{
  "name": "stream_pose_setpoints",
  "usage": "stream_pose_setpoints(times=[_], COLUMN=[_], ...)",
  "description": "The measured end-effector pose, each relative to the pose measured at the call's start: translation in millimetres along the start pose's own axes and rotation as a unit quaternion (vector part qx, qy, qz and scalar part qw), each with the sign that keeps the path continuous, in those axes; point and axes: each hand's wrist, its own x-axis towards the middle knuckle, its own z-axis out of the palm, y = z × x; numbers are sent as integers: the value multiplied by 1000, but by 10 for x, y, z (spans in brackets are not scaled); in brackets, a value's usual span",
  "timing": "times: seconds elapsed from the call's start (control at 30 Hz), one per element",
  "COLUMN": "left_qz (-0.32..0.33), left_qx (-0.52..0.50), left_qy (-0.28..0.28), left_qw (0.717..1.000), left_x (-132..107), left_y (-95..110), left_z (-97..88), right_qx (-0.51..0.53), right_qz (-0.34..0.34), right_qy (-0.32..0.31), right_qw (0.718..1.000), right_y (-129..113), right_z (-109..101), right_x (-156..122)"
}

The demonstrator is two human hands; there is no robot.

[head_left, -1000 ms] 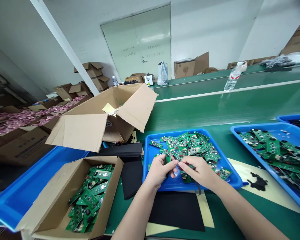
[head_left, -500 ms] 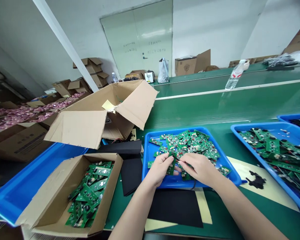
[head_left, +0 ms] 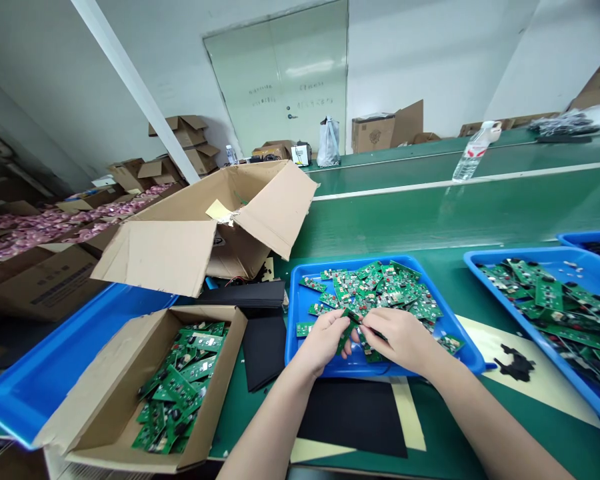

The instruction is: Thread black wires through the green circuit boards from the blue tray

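My left hand (head_left: 324,341) and my right hand (head_left: 399,337) meet over the near edge of a blue tray (head_left: 300,347) that holds a heap of small green circuit boards (head_left: 380,290). Both hands are closed. They pinch a small green circuit board (head_left: 347,331) between them, the left from the left side and the right from the right. A black mat (head_left: 355,417) lies on the green table just below my wrists.
An open cardboard box (head_left: 125,400) of green boards sits at lower left. Behind it lies a larger tipped cardboard box (head_left: 190,240). A second blue tray (head_left: 570,313) of boards stands at right. A water bottle (head_left: 473,155) stands on the green conveyor (head_left: 455,207). Black sheets (head_left: 260,313) lie between box and tray.
The small board between my fingers has turned and shifted slightly. Both hands stay at the tray's near edge.
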Motion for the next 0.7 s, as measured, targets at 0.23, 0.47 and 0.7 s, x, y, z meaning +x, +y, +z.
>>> stream_pose_setpoints(times=[0.23, 0.47, 0.7], left_qz=[-4, 1, 4], left_qx=[5, 14, 18], left_qy=[7, 6, 10], left_qw=[1000, 1000, 1000], left_x=[-24, -32, -21], left_y=[3, 13, -11], left_z=[14, 18, 13], right_qx=[5, 5, -2], right_qz=[12, 18, 22], right_qy=[-8, -6, 0], right_qw=[1000, 1000, 1000], right_y=[25, 26, 16], right_z=[28, 31, 31], right_x=[-17, -24, -4])
